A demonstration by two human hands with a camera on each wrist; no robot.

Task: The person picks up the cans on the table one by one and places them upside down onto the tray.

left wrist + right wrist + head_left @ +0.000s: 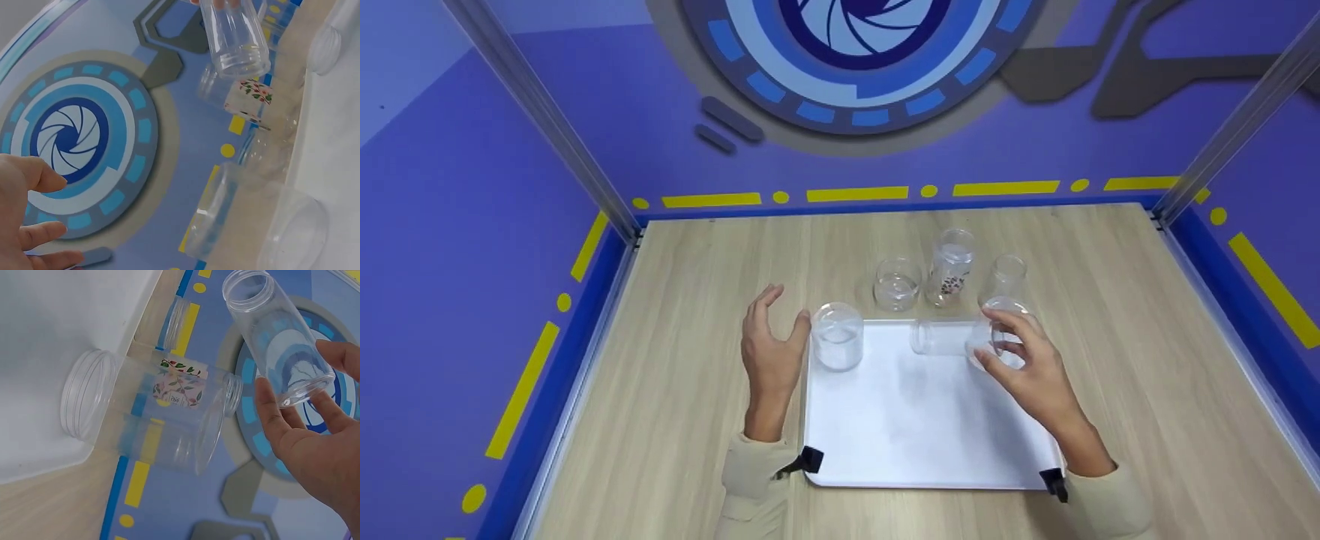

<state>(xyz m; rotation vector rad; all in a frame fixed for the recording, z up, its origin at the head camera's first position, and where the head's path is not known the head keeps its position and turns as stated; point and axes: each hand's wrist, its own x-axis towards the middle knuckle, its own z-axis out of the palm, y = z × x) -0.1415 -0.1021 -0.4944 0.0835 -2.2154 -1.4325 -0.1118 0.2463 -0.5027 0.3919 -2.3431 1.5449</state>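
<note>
My right hand [1041, 379] pinches one end of a clear plastic bottle [941, 338], which lies sideways above the tray's far edge; in the right wrist view its open threaded neck points away from the fingers. A wide clear jar [152, 433] stands at the tray's far right corner, partly behind that hand. Fingers spread and bent, my left hand [772, 349] holds nothing. Its thumb is right beside another wide clear jar [838, 341], upright at the far left corner of the white tray [915, 442].
Behind the tray stand a short clear jar [897, 286], a tall clear bottle with a floral print [951, 270] and a small clear container [1009, 274]. Patterned blue-purple panels [840, 169] enclose the wooden table [697, 270]. Black clips [812, 459] sit at the tray's near corners.
</note>
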